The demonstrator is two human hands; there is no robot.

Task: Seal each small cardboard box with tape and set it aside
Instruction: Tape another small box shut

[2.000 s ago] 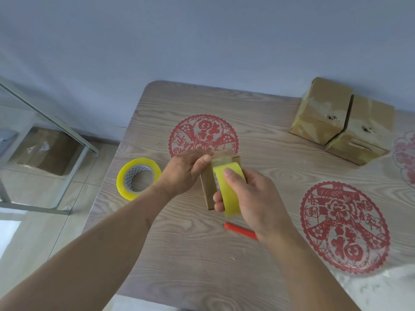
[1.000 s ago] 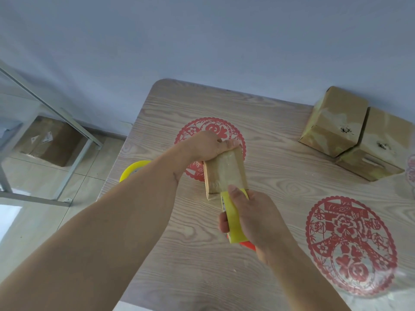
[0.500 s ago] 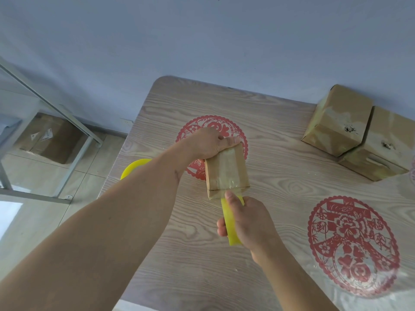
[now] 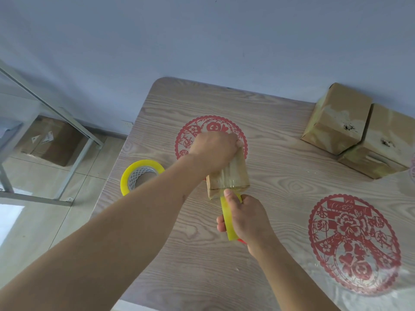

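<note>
On the wood-grain table (image 4: 280,182) the small cardboard box (image 4: 228,176) is held at its far end in the left hand (image 4: 213,151), while just nearer the yellow tape roll (image 4: 229,218) is gripped in the right hand (image 4: 247,218); the strip is best kept taut and pressed flat over the near edge.

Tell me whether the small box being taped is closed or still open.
Closed: the small box shows flat shut faces with clear tape stretched over its top, running to the tape roll in the right hand.

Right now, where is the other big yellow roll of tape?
The spare yellow tape roll lies flat near the wooden table's left edge, just left of the person's left forearm and away from the small cardboard box.
</note>
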